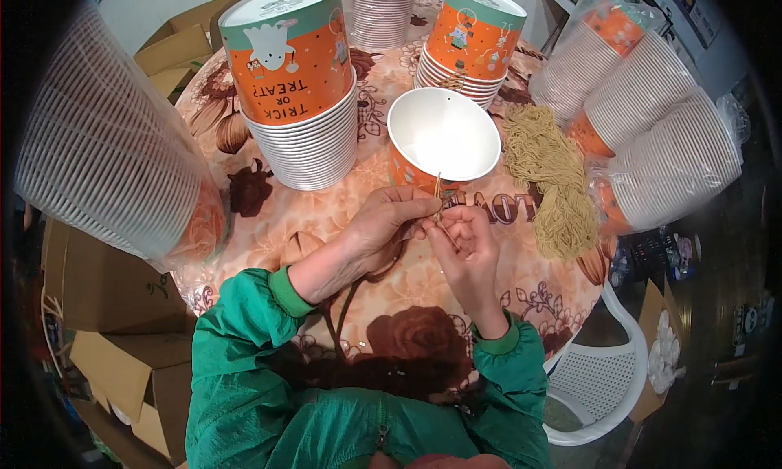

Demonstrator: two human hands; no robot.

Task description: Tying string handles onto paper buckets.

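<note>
Near the middle of the table both my hands are pinched on a short piece of tan cord [439, 189]. My left hand [383, 222] grips it between thumb and forefinger, its tip sticking up past them. My right hand [466, 253] pinches it lower down, close against the left fingertips. Just beyond them stands a single paper bucket [444, 135], white inside and orange outside, with a small hole below its far rim. To the right of this bucket lies a loose hank of tan cord [552, 176].
Upside-down stacks of orange and green buckets [285, 57] [475, 37] stand at the back. Plastic-wrapped bucket stacks [122, 143] [652, 135] flank the round table on both sides. Cardboard boxes [122, 363] sit at the left, a white plastic chair [599, 379] at the lower right.
</note>
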